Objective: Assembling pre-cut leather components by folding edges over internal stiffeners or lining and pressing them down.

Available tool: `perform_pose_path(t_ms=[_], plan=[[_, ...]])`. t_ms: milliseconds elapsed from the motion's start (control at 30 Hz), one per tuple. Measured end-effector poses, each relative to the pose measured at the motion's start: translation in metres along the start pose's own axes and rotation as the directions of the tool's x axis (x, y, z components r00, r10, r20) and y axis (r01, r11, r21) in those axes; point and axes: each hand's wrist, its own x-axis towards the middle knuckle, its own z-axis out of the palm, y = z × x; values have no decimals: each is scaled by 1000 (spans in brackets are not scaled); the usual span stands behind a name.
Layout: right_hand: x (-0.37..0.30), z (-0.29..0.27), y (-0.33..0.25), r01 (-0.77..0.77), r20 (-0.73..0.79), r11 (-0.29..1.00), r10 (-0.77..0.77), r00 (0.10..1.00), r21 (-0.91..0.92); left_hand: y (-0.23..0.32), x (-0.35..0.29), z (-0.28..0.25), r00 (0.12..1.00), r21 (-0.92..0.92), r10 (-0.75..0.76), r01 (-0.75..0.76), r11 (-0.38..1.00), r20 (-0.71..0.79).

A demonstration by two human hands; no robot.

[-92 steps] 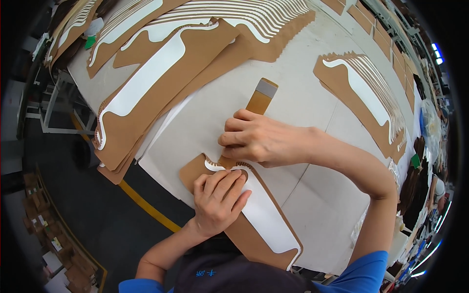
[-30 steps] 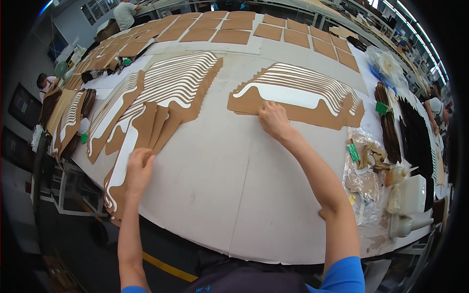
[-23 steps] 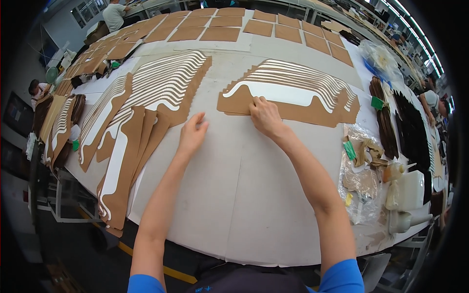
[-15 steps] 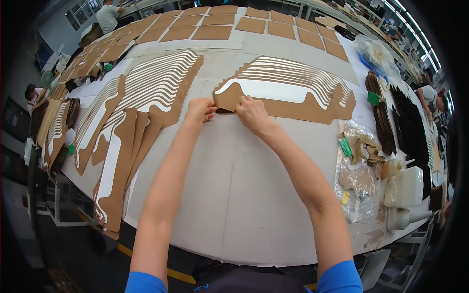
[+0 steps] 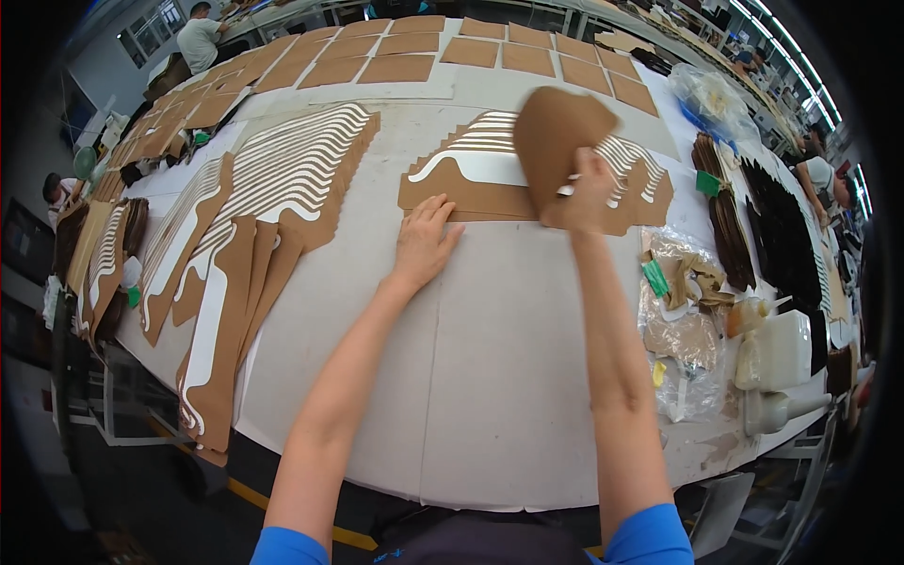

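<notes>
My right hand (image 5: 590, 193), closed on a brown cut piece (image 5: 562, 141), holds it raised and bent over the stack. The piece is smeared by motion and turns its plain brown side to view. Under it lies a fanned stack of brown cut pieces (image 5: 480, 200) with white shaped strips at their far side, partly hidden by the raised piece. My left hand (image 5: 426, 243) lies flat with fingers stretched, its fingertips at the near left edge of this stack. It holds nothing.
More fanned brown pieces with white strips (image 5: 301, 165) lie at the left. Rows of brown rectangles (image 5: 395, 69) cover the far table. At the right are dark strip bundles (image 5: 723, 221), a plastic bag with scraps (image 5: 680, 339) and a white bottle (image 5: 786, 350). Co-workers sit beyond.
My right hand has lifted a brown piece off the stack and carried it right and away from me. My left hand has let go of the edge and flattened beside it.
</notes>
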Motion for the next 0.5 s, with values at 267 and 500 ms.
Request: perform_pose_path(t_ms=[267, 500], plan=[[10, -111, -271, 416, 38, 881, -435, 900, 224, -6, -9, -13, 999, 103, -39, 42, 994, -24], [-217, -80, -239, 567, 558, 823, -457, 693, -29, 65, -56, -86, 496, -480, -101, 865, 148, 862]])
